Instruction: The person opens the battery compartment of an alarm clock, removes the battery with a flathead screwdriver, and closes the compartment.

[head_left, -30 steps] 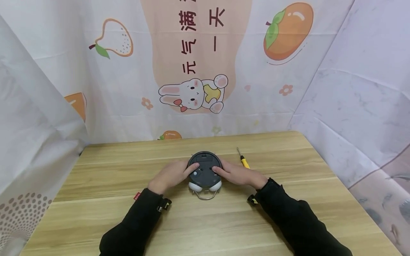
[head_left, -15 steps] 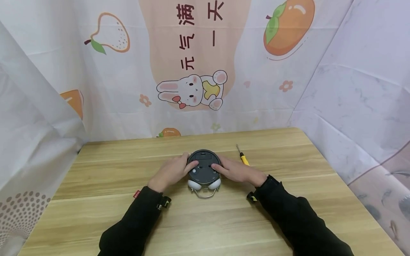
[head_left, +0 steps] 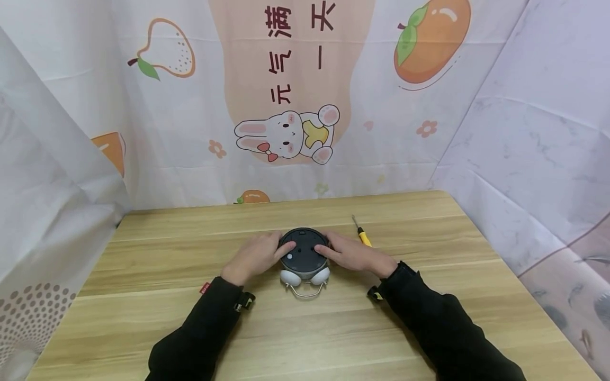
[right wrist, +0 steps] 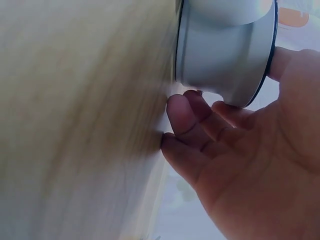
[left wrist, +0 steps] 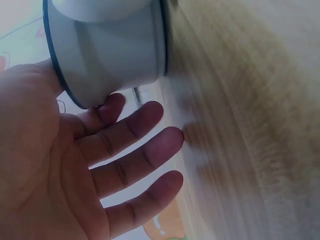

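A twin-bell alarm clock (head_left: 305, 260) lies with its black back up and its white bells and wire handle toward me in the head view. My left hand (head_left: 254, 257) holds its left side, thumb over the back's edge. From the other side my right hand (head_left: 351, 255) grips it likewise, thumb on the back. The left wrist view shows the clock's pale casing (left wrist: 107, 55) against the index finger, the other fingers loosely bent beside it. In the right wrist view, fingertips (right wrist: 181, 114) curve near the casing's lower rim, close to the tabletop. The clock's face is hidden.
A yellow-handled screwdriver (head_left: 363, 236) lies beyond my right hand, its shaft pointing away. The wooden table (head_left: 305, 338) ends at a printed curtain (head_left: 181, 132) at the back, with cloth on both sides.
The clock has tilted slightly and shifted a little toward me, so its battery cover shows less clearly. Both hands have kept their hold on it. The screwdriver has stayed in place.
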{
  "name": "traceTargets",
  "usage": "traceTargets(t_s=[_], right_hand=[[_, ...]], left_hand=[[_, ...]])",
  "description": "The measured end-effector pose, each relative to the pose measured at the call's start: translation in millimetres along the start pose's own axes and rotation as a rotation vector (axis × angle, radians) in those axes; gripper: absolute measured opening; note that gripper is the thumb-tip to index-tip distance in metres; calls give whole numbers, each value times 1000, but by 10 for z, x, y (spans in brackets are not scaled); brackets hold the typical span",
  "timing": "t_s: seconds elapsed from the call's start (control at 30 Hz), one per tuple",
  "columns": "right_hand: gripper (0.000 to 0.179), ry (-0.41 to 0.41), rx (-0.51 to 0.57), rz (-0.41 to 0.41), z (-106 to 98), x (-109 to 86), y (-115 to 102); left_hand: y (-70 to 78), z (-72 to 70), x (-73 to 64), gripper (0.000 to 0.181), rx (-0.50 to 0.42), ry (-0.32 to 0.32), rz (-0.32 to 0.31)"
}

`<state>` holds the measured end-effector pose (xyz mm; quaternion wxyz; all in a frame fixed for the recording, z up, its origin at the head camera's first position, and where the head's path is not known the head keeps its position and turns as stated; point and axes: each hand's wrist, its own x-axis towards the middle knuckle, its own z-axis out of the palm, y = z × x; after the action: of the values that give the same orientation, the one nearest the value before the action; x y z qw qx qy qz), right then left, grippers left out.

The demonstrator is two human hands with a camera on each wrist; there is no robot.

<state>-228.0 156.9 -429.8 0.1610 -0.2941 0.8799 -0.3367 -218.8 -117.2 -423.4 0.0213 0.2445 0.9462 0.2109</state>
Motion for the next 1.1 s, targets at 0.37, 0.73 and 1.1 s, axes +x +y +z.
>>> traceTargets(t_s=[0.37, 0.73, 1.1], right_hand=[[68, 22, -45, -11, -15, 15, 35], [54, 93, -72, -141, -79, -26, -20], [50, 99, -178, -180, -77, 79, -117]], left_hand=[[8, 2, 25, 51, 16, -6, -14], [36, -61, -6, 107, -143, -40, 10], [32, -32, -5, 129, -206, -68, 148]])
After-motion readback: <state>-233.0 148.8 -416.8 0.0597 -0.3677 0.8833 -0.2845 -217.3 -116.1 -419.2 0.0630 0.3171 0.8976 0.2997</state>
